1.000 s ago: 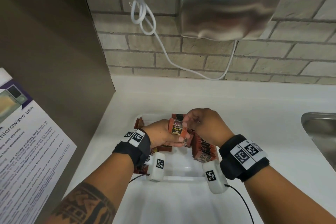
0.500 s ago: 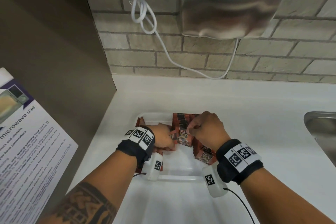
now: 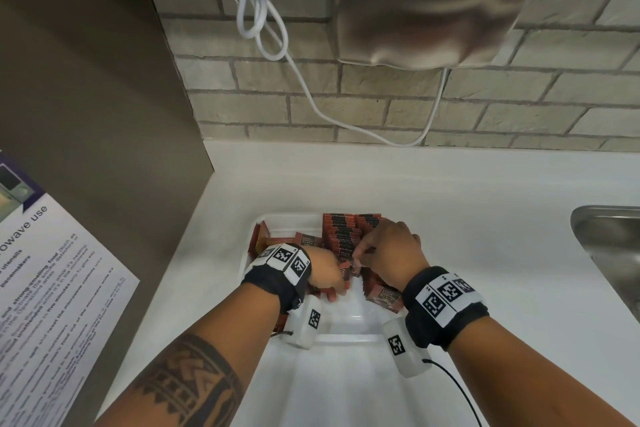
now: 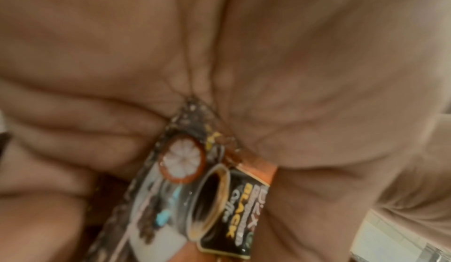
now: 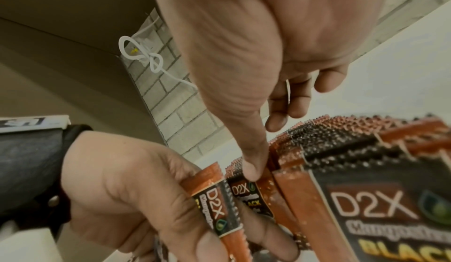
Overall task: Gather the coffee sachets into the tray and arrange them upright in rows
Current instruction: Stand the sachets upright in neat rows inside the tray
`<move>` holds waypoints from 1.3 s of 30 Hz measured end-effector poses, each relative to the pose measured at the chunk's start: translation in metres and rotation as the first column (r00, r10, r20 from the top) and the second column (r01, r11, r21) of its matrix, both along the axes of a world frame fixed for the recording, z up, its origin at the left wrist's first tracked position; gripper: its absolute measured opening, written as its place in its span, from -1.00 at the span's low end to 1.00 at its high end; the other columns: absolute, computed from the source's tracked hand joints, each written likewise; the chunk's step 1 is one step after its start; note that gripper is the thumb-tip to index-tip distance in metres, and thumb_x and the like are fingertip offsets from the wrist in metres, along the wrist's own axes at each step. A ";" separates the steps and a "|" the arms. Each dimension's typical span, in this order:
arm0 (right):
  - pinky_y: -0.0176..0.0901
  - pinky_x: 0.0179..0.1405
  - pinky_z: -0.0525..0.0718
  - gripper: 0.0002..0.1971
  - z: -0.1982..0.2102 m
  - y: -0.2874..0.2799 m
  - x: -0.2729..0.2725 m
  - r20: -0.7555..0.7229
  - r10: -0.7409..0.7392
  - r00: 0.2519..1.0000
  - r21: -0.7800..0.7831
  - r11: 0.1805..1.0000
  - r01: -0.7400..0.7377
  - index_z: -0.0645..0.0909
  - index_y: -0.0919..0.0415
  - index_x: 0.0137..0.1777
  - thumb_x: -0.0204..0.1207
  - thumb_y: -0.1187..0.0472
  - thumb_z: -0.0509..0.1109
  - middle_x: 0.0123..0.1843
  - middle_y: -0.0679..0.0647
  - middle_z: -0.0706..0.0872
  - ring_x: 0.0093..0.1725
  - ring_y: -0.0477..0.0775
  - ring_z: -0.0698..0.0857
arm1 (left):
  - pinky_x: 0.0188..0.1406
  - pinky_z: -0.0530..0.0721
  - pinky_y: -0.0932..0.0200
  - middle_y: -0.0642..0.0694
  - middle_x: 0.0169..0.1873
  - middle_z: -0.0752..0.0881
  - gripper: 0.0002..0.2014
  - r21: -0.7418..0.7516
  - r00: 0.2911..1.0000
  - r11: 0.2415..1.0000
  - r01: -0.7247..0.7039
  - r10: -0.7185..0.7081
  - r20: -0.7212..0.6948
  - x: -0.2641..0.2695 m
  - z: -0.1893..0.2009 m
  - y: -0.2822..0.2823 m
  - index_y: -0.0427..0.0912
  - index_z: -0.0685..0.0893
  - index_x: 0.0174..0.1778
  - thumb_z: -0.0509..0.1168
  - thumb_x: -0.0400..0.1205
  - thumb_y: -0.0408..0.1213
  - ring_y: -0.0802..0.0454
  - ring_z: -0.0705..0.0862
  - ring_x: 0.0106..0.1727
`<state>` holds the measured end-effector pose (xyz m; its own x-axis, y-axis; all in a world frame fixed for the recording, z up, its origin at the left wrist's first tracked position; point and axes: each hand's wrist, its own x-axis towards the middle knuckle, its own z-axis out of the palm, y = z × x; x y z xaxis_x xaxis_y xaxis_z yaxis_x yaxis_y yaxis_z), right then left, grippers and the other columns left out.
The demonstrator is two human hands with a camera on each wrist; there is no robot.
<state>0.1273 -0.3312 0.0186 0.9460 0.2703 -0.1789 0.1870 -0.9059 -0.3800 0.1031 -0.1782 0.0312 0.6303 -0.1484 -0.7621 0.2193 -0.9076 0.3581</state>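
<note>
One tray [image 3: 349, 339] sits on the counter [image 3: 467, 211], holding too many sachets [image 3: 341, 236] to count; the right-side row stands upright, packed, leaning slightly. The left hand [image 3: 325, 274] grips one sachet [image 5: 214, 204] on end. The right hand [image 3: 391, 253] has its thumb [image 5: 251, 162] pressing another sachet [image 5: 246, 193], fingers loosely curled.

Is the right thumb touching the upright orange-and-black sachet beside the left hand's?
Touching. The right wrist view shows the right hand's thumb tip pressed on the upright orange-and-black sachet, no gap visible.
</note>
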 end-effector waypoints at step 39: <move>-0.53 -0.37 0.51 -0.95 0.030 -0.006 -0.015 -0.019 0.065 0.998 0.368 0.928 -0.054 0.76 -0.04 -0.09 0.58 0.09 0.48 -0.26 -0.18 0.77 -0.24 -0.17 0.72 | 0.04 0.83 0.14 -0.17 0.05 0.82 -0.79 -0.695 0.907 0.597 -0.401 0.365 -0.210 -0.012 -0.003 0.030 -0.32 0.70 0.12 0.30 0.67 -0.64 -0.12 0.84 0.00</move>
